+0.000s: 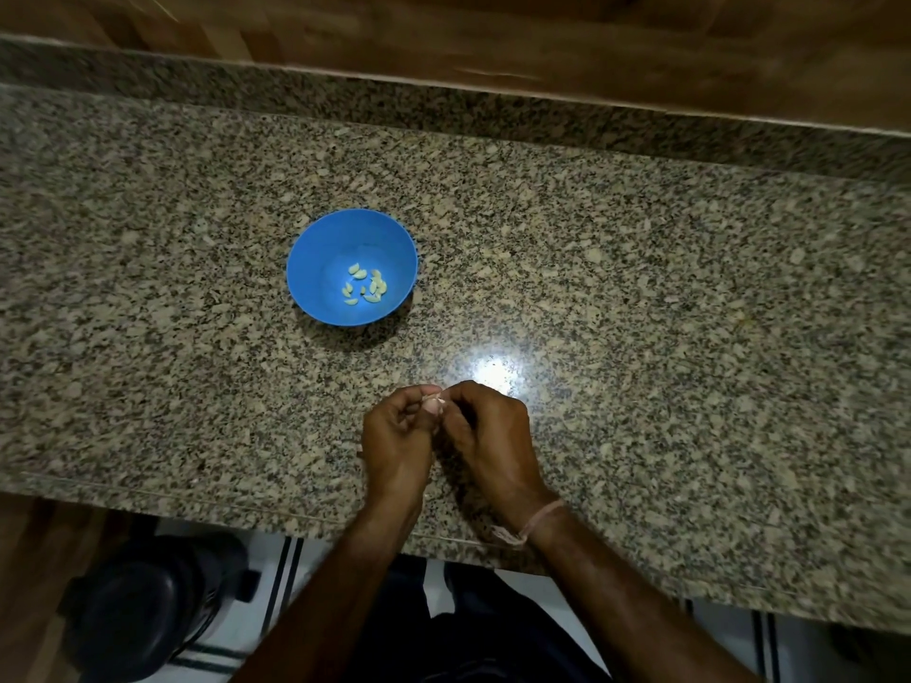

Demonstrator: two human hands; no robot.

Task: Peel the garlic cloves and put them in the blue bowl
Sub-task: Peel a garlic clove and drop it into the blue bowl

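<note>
**Both hands pinch one clove above the counter**

The left hand [397,436] and right hand [488,436] meet knuckle to knuckle over the near part of the counter [641,288]. Their fingers are curled inward and their fingertips come together at the far end. Between those fingertips sits a clove [434,400], pale and mostly hidden. The left thumb and forefinger pinch it, and the right hand's fingertips close on it from the other side. How much skin is left on it is too small to tell.

The bowl [335,239] stands on the counter beyond the left hand and a little to its left, well apart from both hands. It is upright. A small cluster of peeled cloves [365,287] lies loose on its bottom, on the side nearer the hands.

Just beyond the right hand's knuckles, a bright glare [495,374] shines on the granite. A thin thread band [537,522] circles the right wrist, with a frayed end hanging toward the left arm.

Below the forearms the counter edge gives way to a light floor with dark stripes. A dark rounded object [148,603] sits there, off to the left of the left forearm, too dim to identify. Far beyond the hands, past the counter's raised back edge, runs a wood surface [542,32].
</note>
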